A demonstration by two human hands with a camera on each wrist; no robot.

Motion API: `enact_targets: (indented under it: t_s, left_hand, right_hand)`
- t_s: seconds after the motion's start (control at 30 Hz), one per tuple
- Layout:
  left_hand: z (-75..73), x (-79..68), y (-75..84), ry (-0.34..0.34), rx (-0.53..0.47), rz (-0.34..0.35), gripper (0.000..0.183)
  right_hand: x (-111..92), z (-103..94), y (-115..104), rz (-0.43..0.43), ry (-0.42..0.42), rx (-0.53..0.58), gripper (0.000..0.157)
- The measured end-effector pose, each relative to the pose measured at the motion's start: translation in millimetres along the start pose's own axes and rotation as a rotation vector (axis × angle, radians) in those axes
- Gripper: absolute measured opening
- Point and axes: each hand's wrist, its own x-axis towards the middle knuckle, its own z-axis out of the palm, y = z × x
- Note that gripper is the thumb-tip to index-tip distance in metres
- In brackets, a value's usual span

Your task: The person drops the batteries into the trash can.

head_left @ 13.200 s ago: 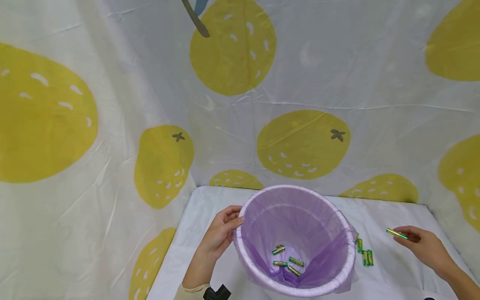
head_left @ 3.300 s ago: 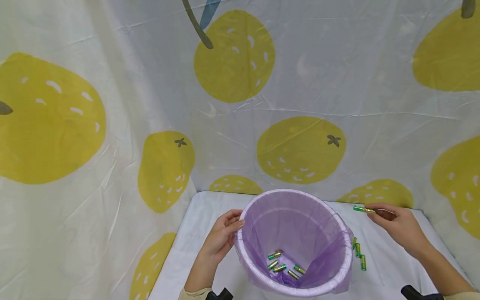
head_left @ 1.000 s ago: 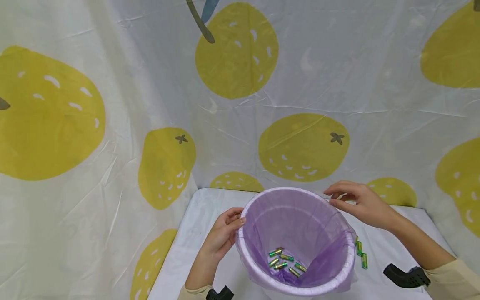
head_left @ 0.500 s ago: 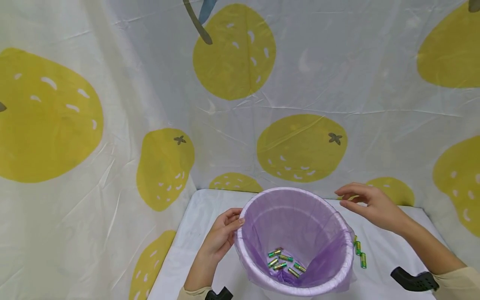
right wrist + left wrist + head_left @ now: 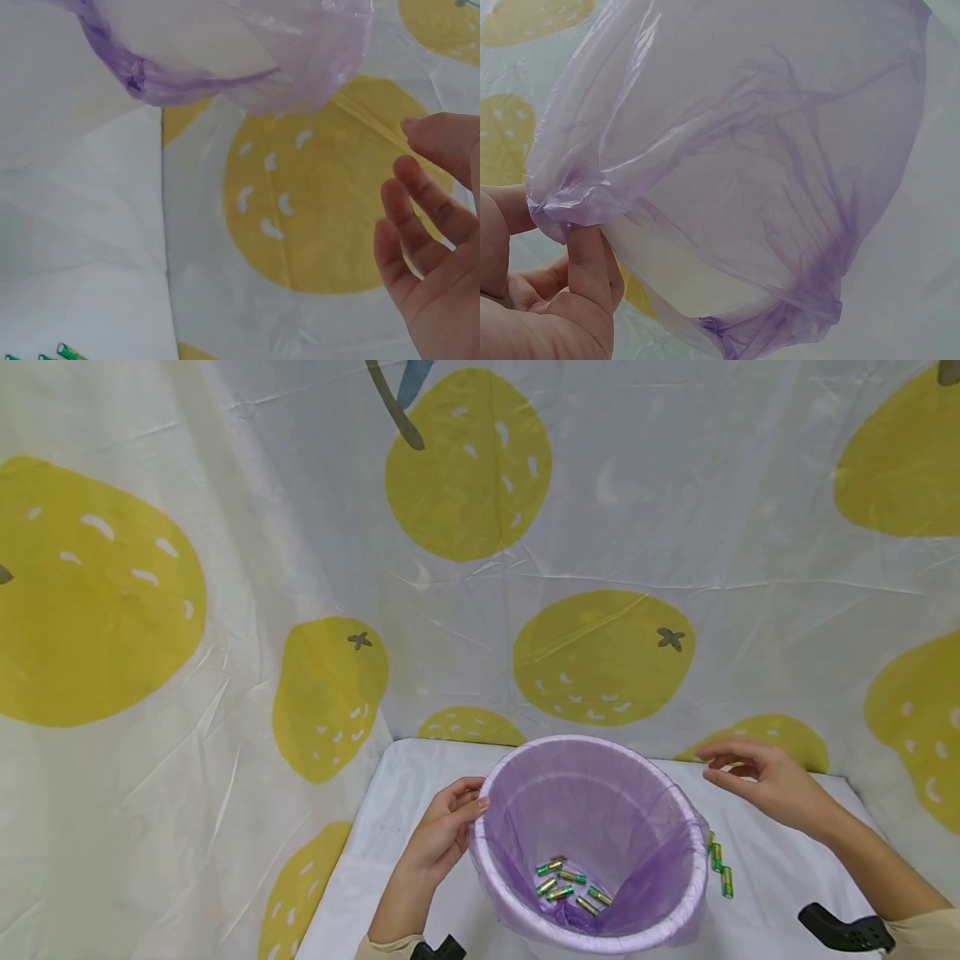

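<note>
My left hand (image 5: 442, 831) holds the left rim of a round bin (image 5: 495, 885) between thumb and fingers. A thin purple bag (image 5: 648, 885) lines the bin and folds over its rim; the left wrist view shows the bag's crumpled outside (image 5: 705, 112) next to the gripping fingers. On the bottom, in the bag, lie several small green-and-gold batteries (image 5: 572, 877). My right hand (image 5: 776, 789) hovers right of the bin, above the table, its fingers loosely bent and nothing between them. Several more batteries (image 5: 727, 882) lie on the table close to the bin's right side, some partly hidden behind it.
A white-covered table (image 5: 795, 868) carries the bin. Behind and to the left hangs a pale curtain (image 5: 465, 627) printed with yellow fruit, meeting the table's back edge. Black wrist cameras (image 5: 843, 931) sit on both forearms.
A battery held in my right hand earlier has dropped into the bin, joining those inside. Since then the right hand has drawn back to the right, away from the rim. The left hand stays put.
</note>
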Motion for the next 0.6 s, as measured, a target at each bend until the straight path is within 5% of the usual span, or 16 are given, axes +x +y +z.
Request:
enact_targets:
  t_s: [0.6]
  left_hand:
    - [0.2,0.1,0.5,0.007,0.011,0.003,0.032]
  right_hand:
    - [-18.1,-5.7,24.6,0.103,0.015,0.004,0.028]
